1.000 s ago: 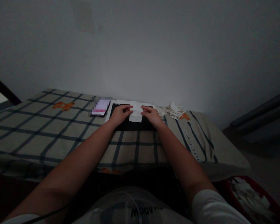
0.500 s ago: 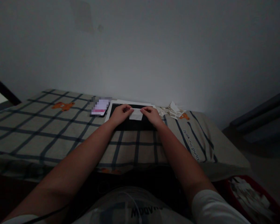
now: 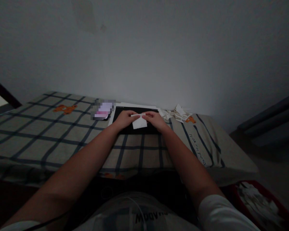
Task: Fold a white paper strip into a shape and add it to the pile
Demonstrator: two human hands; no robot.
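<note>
Here I have the folded white paper (image 3: pixel 139 122) pinched at its top edge, left hand (image 3: pixel 124 118) at 9 o'clock, right hand (image 3: pixel 156 119) at 3, over the black pad (image 3: pixel 135 129); I judge it light, limp, easily creased, best gripped by its corners.

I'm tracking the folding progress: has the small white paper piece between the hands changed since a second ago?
Yes. The small white paper piece now covers less of the flat black board: its far part, earlier lying past the board's far edge, is gone.
</note>
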